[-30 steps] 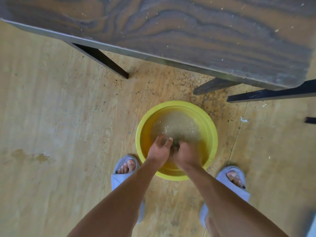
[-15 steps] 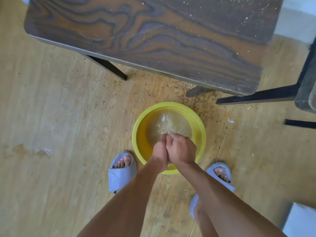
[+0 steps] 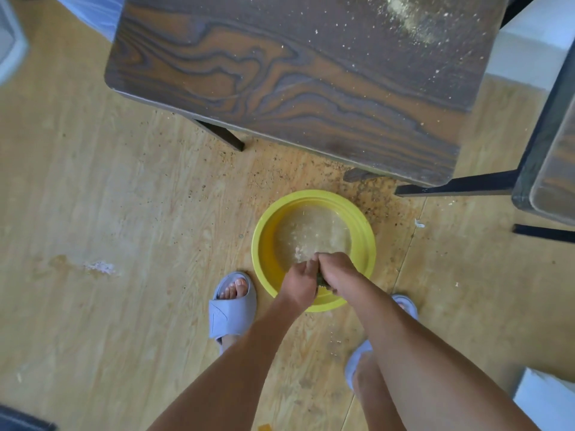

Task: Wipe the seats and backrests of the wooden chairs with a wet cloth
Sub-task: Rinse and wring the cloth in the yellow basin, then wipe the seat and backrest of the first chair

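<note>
cloth point(image 3: 320, 279), a dark sliver, is now lifted out of the water, clenched between left hand point(image 3: 300, 283) and right hand point(image 3: 337, 272) above the yellow basin's point(image 3: 264, 244) near rim; likely wringing before wiping the dusty chair seat point(image 3: 295, 73) beyond.

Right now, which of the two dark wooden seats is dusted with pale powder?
The large dark wooden seat above the yellow basin; the right-edge seat looks clean.

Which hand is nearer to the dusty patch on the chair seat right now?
Right. The right hand sits on the side of the bowl toward the pale dust patch; the left hand is beside it, slightly farther. Both are far below it, squeezing the cloth.
</note>
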